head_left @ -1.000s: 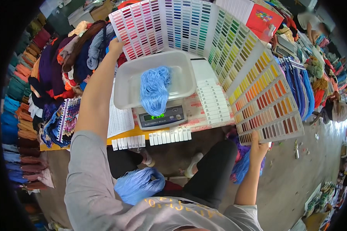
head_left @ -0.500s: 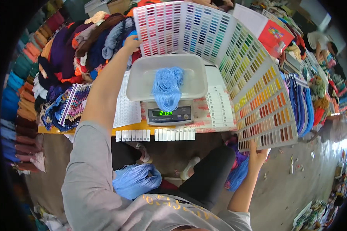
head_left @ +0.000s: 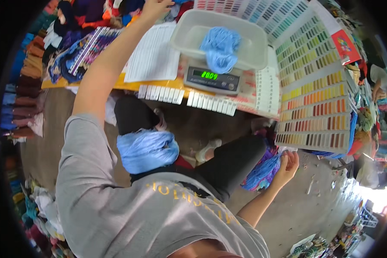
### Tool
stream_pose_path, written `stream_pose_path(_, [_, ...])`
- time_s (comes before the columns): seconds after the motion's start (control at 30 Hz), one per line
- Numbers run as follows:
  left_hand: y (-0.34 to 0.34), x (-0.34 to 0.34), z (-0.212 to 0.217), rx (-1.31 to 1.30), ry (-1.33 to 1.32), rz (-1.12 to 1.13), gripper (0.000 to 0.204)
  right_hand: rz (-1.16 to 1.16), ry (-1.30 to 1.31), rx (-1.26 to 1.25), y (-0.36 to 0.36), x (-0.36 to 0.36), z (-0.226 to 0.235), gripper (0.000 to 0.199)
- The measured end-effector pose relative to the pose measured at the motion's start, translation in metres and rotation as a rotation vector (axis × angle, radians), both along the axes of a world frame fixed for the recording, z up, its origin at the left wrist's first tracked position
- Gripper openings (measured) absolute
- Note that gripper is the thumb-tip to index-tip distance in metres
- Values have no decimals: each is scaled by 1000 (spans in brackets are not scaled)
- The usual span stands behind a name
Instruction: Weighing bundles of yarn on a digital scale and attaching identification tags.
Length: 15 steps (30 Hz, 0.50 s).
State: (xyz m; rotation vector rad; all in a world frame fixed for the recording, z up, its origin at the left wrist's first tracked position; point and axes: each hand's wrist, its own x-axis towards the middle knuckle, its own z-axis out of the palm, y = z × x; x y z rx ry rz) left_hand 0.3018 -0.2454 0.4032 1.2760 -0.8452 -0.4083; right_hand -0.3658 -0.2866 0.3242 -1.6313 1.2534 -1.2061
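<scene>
From the head view, your left hand (head_left: 155, 7) is stretched far out to the top edge of the bench, among the heaped dark garments (head_left: 94, 10). The picture cuts off the fingers, so you cannot tell whether they are closed on anything.

Your right hand (head_left: 288, 165) is low on the near right. Its palm is turned up and its fingers are loosely spread, just under the bottom edge of the big colour swatch card (head_left: 318, 86), and it looks to be touching or propping that edge rather than gripping it.

The light blue yarn skein (head_left: 221, 47) lies in the pale plastic tub (head_left: 193, 34) on the digital scale (head_left: 213, 79), at the far middle of the bench. One strand hangs over the tub's near rim toward the lit readout. A second bundle of light blue yarn (head_left: 147, 148) rests in your lap, and a purple and blue tangle (head_left: 262, 172) sits by your right knee.

Mind these risks:

- **Swatch card:** it is wide and bowed, and an open palm gives little hold. If it slips, it could swing into the tub and upset the weighing.
- **Left forearm:** it passes close over the printed sheet (head_left: 152, 53) and the tub's left side, so drawing it back carelessly could nudge either one.
- **Hanging strand:** it could snag and drag yarn out of the tub.
</scene>
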Motion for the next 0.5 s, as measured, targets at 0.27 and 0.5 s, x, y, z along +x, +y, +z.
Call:
stream_pose_path(0.27, [229,-164,16,216,-191,238,29,417,-342,972,90,66,-87,31])
stream_pose_path(0.5, [317,-269,-49,507,278,124,33,654,-71,1979,183,172,-235,61])
